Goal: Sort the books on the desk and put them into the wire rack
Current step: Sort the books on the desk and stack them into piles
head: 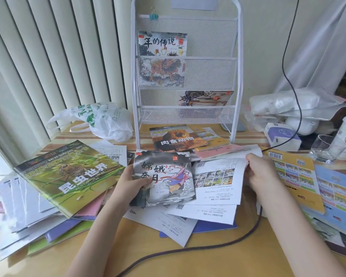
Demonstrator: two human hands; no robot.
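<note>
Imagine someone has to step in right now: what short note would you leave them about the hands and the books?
Left hand grips the small grey storybook with a robed figure by its left edge, above the desk.
Right hand pinches the edge of loose white printed sheets.
White wire mesh rack stands at the back of the desk; two books are in it: one ink-painting storybook in the upper pocket, one orange-toned book in the lower.
Left to sort: green insect book, lion book, yellow workbook.

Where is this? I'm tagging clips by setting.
Probably a home desk by a window: vertical blinds behind, children's books strewn about, a wire rack against the wall.
</note>
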